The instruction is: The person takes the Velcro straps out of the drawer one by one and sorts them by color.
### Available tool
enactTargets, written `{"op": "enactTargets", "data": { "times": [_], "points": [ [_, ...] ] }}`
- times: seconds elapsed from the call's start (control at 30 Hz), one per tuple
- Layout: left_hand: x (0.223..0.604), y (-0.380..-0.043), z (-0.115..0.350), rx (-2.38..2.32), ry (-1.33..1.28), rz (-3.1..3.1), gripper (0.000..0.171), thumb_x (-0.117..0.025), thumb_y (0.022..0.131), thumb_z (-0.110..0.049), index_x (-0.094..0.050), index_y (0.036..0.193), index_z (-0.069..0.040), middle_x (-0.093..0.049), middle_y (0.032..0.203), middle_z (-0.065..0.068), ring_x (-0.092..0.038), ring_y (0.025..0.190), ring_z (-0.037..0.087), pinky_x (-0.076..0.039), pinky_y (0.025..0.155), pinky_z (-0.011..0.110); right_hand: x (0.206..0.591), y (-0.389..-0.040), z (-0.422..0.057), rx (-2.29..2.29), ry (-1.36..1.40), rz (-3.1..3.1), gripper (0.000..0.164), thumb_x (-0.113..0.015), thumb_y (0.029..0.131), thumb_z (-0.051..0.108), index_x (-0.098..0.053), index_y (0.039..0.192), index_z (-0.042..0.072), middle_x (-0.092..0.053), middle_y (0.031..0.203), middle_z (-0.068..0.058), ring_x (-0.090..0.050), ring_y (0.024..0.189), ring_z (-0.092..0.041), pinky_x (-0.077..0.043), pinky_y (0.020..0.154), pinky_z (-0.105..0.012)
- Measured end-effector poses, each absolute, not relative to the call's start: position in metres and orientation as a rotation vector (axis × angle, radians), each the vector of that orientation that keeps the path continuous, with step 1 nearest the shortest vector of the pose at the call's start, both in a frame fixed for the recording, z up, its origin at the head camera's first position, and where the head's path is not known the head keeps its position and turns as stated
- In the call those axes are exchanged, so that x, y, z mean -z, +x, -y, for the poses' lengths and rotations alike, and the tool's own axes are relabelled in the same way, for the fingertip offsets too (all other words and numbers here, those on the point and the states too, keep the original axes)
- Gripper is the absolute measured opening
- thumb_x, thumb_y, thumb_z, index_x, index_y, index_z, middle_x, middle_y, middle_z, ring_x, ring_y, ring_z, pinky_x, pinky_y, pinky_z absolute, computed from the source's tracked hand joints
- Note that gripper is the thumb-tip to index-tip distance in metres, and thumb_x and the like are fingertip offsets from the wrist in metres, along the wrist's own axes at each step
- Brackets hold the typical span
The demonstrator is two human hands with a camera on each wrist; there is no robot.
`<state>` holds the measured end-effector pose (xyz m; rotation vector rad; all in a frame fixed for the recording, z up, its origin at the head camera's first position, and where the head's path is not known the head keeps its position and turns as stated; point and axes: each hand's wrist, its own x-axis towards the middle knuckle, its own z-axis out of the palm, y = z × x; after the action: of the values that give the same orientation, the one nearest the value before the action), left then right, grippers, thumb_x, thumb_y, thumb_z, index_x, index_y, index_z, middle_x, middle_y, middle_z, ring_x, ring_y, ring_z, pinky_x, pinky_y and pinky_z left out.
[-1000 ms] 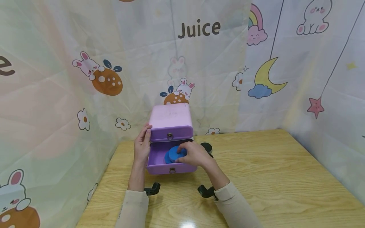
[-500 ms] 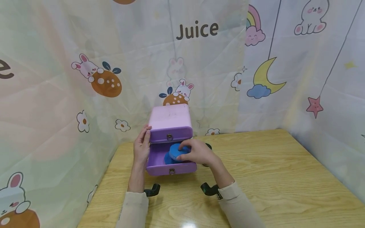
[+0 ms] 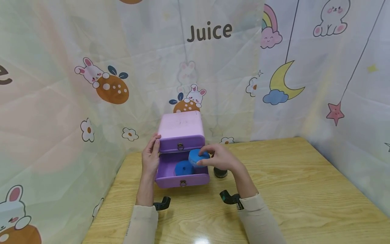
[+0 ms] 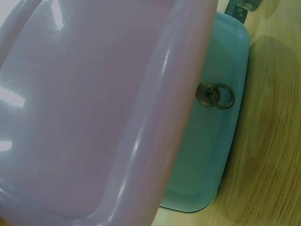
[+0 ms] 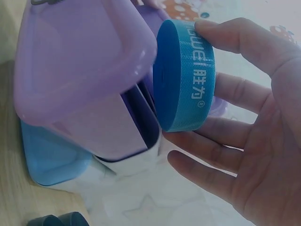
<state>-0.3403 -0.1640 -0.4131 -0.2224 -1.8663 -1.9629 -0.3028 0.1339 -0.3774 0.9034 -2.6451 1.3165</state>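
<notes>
A small drawer unit (image 3: 182, 123) with a pink top stands on the table; its top purple drawer (image 3: 169, 145) is shut. The purple drawer (image 3: 167, 182) under it is pulled out, with one blue roll of tape (image 3: 183, 167) lying inside. My right hand (image 3: 222, 157) pinches a second blue roll of tape (image 5: 186, 75) between thumb and fingers, above the drawer's right side. White lettering shows on this roll's edge in the right wrist view. My left hand (image 3: 150, 156) rests against the unit's left side, fingers fairly straight.
A blue-green drawer front (image 4: 202, 141) with a ring pull sits below the pulled-out drawer. A black round object (image 3: 220, 173) stands on the wooden table (image 3: 289, 189) right of the unit. A printed cloth (image 3: 146, 67) hangs behind and at both sides.
My right hand has lifted the second roll of tape up and to the right, baring the roll left in the drawer. My left hand stays at the unit's side.
</notes>
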Motion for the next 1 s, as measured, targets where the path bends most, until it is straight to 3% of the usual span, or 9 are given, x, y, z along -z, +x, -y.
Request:
{"op": "enactTargets", "data": {
  "times": [0.2,0.4,0.63,1.0],
  "points": [
    [0.414,-0.34,0.164,1.964,-0.219,1.859,0.04,-0.054,0.108,-0.039,-0.066,0.139,-0.017,-0.046,0.163,-0.002,-0.04,0.152,0.012,-0.034,0.127,0.036,0.376,-0.305,-0.143,-1.362,0.911,2.636,0.025,-0.084,0.086,0.031,-0.075,0.105,0.017,-0.073,0.105,0.002,-0.062,0.098,-0.021,-0.055,0.096,-0.046],
    [0.413,-0.339,0.164,1.957,-0.22,1.869,0.041,-0.054,0.107,-0.041,-0.066,0.139,-0.018,-0.045,0.164,-0.003,-0.039,0.153,0.012,-0.033,0.128,0.036,0.377,-0.307,-0.153,-1.388,0.877,2.637,0.023,-0.082,0.087,0.029,-0.073,0.102,0.015,-0.072,0.109,-0.003,-0.063,0.097,-0.024,-0.057,0.095,-0.044],
    [0.413,-0.34,0.165,1.961,-0.206,1.87,0.041,-0.054,0.107,-0.041,-0.066,0.139,-0.018,-0.047,0.162,-0.009,-0.038,0.153,0.011,-0.032,0.128,0.035,0.379,-0.311,-0.162,-1.406,0.87,2.617,0.022,-0.082,0.086,0.025,-0.073,0.1,0.011,-0.07,0.097,-0.006,-0.062,0.095,-0.028,-0.057,0.096,-0.048],
    [0.413,-0.339,0.164,1.968,-0.206,1.87,0.041,-0.054,0.107,-0.04,-0.065,0.14,-0.019,-0.046,0.162,-0.009,-0.038,0.153,0.011,-0.032,0.128,0.035,0.385,-0.315,-0.164,-1.397,0.852,2.622,0.021,-0.083,0.086,0.024,-0.074,0.098,0.009,-0.071,0.093,-0.005,-0.063,0.09,-0.026,-0.059,0.086,-0.039]
  ]
}}
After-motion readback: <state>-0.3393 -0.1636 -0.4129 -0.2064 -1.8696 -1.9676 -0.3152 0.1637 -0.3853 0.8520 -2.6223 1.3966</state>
